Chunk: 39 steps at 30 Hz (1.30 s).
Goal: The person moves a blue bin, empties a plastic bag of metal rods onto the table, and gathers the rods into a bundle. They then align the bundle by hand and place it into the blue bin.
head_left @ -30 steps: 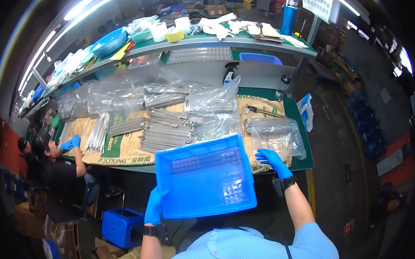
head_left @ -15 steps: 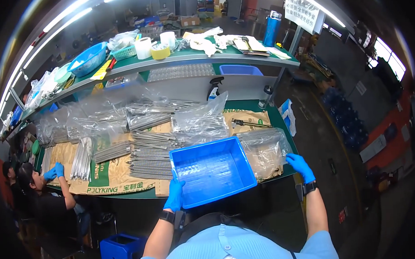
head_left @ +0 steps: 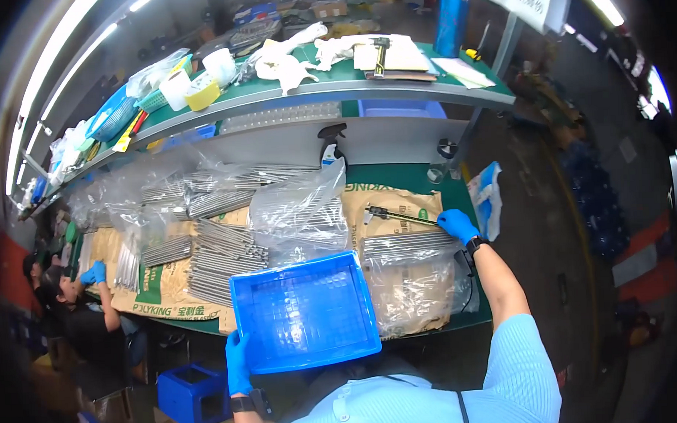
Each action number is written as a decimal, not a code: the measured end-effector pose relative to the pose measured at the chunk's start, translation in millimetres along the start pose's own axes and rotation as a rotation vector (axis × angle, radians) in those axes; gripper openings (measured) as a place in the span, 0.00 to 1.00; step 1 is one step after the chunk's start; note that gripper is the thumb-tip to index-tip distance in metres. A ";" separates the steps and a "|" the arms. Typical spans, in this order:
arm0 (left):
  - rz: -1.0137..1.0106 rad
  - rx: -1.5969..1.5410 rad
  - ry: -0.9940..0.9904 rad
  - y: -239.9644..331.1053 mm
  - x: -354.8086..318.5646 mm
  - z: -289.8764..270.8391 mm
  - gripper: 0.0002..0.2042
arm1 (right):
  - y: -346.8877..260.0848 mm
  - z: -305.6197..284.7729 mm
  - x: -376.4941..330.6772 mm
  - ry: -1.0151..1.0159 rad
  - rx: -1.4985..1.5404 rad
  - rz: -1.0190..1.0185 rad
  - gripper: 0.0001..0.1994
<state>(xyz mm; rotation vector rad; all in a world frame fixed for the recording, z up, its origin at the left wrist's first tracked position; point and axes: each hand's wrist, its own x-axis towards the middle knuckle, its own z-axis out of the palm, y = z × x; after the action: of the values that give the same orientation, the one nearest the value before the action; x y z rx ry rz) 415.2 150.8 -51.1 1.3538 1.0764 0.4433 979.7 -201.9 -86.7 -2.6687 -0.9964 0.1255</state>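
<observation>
My left hand [head_left: 239,364], in a blue glove, grips the near left side of an empty blue plastic bin [head_left: 305,317], held tilted over the table's front edge. Above the right ends of a bundle of metal rods [head_left: 407,245] is my gloved right hand [head_left: 458,226], its fingers bent together at the tip of a caliper [head_left: 398,215]. Whatever lies under those fingertips is hidden. Clear plastic film [head_left: 415,280] lies on brown paper just below this bundle.
More metal rods [head_left: 225,260] and a plastic-wrapped bundle [head_left: 297,213] lie left of the bin. A spray bottle [head_left: 331,148] and a clear jar [head_left: 443,161] stand behind. A shelf [head_left: 312,95] spans the back. At far left a co-worker [head_left: 88,302] sits.
My right hand has moved up from the table's right edge to the caliper's end. The film over the rods is drawn back toward me. The bin has shifted left with my left hand.
</observation>
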 end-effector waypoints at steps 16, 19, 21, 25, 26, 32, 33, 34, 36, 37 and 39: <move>-0.052 -0.160 0.565 -90.6 -49.2 19.8 0.10 | 31.1 -2.1 55.8 -0.568 0.229 -0.211 0.10; -0.087 -0.049 0.586 -100.5 -42.9 8.9 0.09 | 4.7 -31.1 31.5 -0.854 0.796 0.165 0.11; -0.100 -0.010 0.607 -103.0 -32.3 2.3 0.09 | -13.2 -40.9 11.2 -0.861 0.975 0.262 0.10; -0.106 0.216 0.502 -106.0 -21.6 -6.9 0.07 | -44.6 -86.9 -26.2 -0.927 1.343 0.252 0.10; -0.132 0.291 0.485 -103.4 -21.4 -7.8 0.07 | -57.4 -106.2 -31.8 -0.877 1.351 0.175 0.11; -0.143 0.667 0.430 -78.1 -16.2 5.3 0.11 | -118.3 -212.9 -32.1 -0.300 1.554 -0.173 0.11; -0.140 0.659 0.423 -80.4 -14.1 5.3 0.11 | -131.7 -231.0 -21.5 -0.212 1.610 -0.212 0.12; -0.150 0.657 0.426 -85.1 -14.4 3.5 0.11 | -149.0 -247.2 -7.4 -0.130 1.646 -0.203 0.12; -0.164 0.657 0.427 -91.5 -14.3 -0.6 0.12 | -180.3 -272.3 23.0 0.038 1.625 -0.196 0.12; -0.164 0.650 0.424 -90.5 -18.1 0.4 0.12 | -189.6 -279.4 41.7 0.118 1.566 -0.202 0.11; -0.161 0.627 0.424 -83.3 -26.8 6.4 0.12 | -191.1 -273.9 89.4 0.187 1.580 -0.162 0.10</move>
<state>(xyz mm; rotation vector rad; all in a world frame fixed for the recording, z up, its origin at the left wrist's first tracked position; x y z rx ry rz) 381.5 106.8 -119.1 1.7405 1.7625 0.2847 976.9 -71.2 233.3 -1.1233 -0.5713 0.4034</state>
